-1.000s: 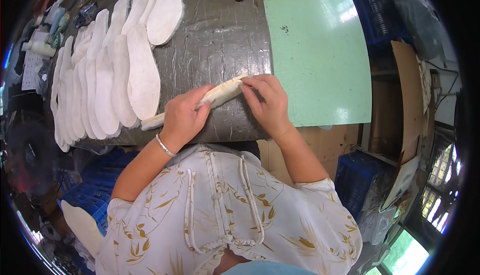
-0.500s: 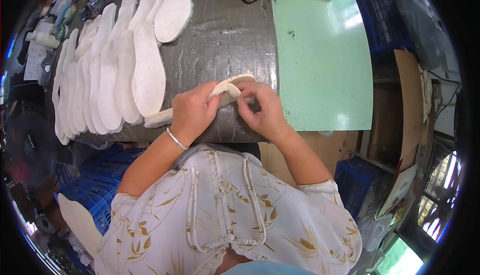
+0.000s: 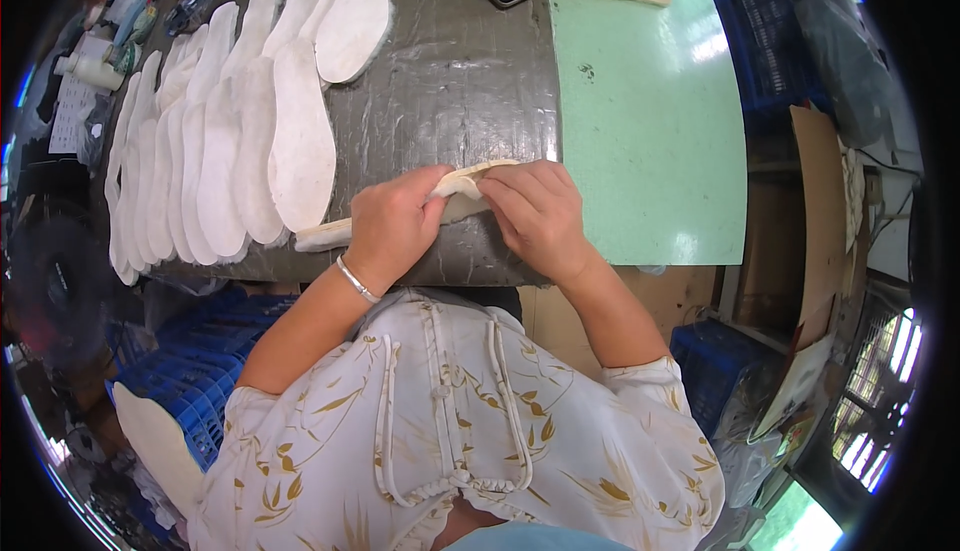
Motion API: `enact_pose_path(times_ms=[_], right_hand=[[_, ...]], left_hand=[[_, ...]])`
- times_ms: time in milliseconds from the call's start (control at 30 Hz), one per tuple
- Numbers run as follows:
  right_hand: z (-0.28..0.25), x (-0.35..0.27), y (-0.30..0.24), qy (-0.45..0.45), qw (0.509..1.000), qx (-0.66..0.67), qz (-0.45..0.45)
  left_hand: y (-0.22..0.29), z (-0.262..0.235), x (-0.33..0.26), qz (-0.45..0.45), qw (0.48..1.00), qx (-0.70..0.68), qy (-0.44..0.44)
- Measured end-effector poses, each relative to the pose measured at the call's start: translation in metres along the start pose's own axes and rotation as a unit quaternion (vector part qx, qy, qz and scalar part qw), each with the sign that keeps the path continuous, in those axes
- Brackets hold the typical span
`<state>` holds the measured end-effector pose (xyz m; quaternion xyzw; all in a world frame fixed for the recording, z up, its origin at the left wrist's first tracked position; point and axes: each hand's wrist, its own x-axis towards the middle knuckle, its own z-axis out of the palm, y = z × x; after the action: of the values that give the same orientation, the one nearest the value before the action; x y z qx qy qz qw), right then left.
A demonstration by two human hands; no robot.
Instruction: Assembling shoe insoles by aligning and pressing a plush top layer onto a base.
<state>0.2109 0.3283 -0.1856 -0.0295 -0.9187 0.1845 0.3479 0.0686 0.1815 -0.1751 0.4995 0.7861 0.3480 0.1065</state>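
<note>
white-fleeced, cream-edged insoles [image 3: 461, 190] lie layered in our hands over the near edge of the dark tabletop [image 3: 450, 61], between the overlapping rows of white insoles [image 3: 302, 146] and the pale green board [image 3: 650, 141]. our left hand [image 3: 393, 225] is clamped round their middle; our right hand [image 3: 542, 215] pinches near the right end, where one layer bends up.

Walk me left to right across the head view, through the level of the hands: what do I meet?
Overlapping white insoles → left hand → right hand → green mat → brown cardboard sheet.
</note>
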Motion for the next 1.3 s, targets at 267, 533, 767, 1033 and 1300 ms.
enact_pose_path(times_ms=[267, 533, 767, 1033, 1300], right_hand=[[0.009, -0.003, 0.005, 0.068, 0.996, 0.032, 0.056], [0.002, 0.001, -0.001, 0.042, 0.991, 0.075, 0.102], [-0.013, 0.001, -0.005, -0.005, 0.974, 0.177, 0.142], [-0.024, -0.004, 0.003, -0.032, 0.984, 0.133, 0.117], [-0.009, -0.010, -0.003, 0.021, 0.981, 0.125, 0.146]], left_hand=[[0.004, -0.006, 0.003, 0.017, 0.998, 0.019, -0.061], [0.001, -0.007, 0.003, 0.040, 0.996, -0.051, -0.068], [0.010, -0.003, 0.006, 0.007, 0.991, -0.118, -0.056], [0.014, -0.006, 0.003, 0.009, 0.993, -0.106, -0.052], [0.015, -0.006, 0.000, 0.016, 0.993, -0.105, -0.054]])
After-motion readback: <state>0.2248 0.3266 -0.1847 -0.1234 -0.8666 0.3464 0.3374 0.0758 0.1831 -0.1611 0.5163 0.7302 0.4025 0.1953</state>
